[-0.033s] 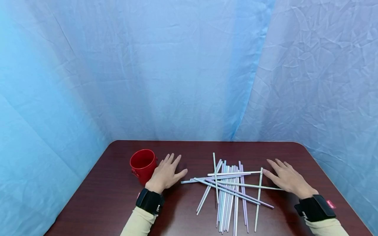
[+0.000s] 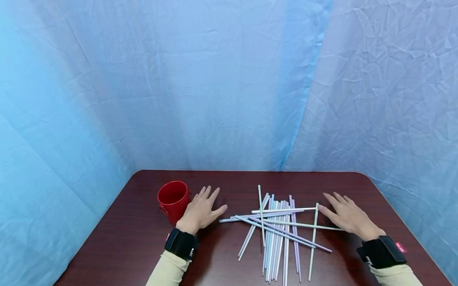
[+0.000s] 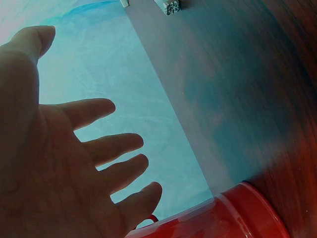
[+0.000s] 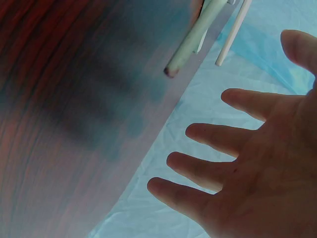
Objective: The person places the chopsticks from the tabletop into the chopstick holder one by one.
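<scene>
Several pastel straws (image 2: pixel 277 230) lie in a loose crossed pile on the dark wooden table (image 2: pixel 236 182). My left hand (image 2: pixel 202 210) lies flat with fingers spread, just right of a red cup (image 2: pixel 173 200), which also shows in the left wrist view as the red cup (image 3: pixel 223 218) below my spread fingers (image 3: pixel 119 148). On the table to the right of the pile, my right hand (image 2: pixel 345 216) rests flat, its thumb close to the straw tips. The right wrist view has straw ends (image 4: pixel 190 44) above my spread fingers (image 4: pixel 218 139). Neither hand holds anything.
Blue crumpled cloth (image 2: pixel 214 87) hangs behind and on both sides of the table. The table's rounded far corners and side edges are close to the cloth. Black wrist straps (image 2: pixel 180 243) sit on both forearms.
</scene>
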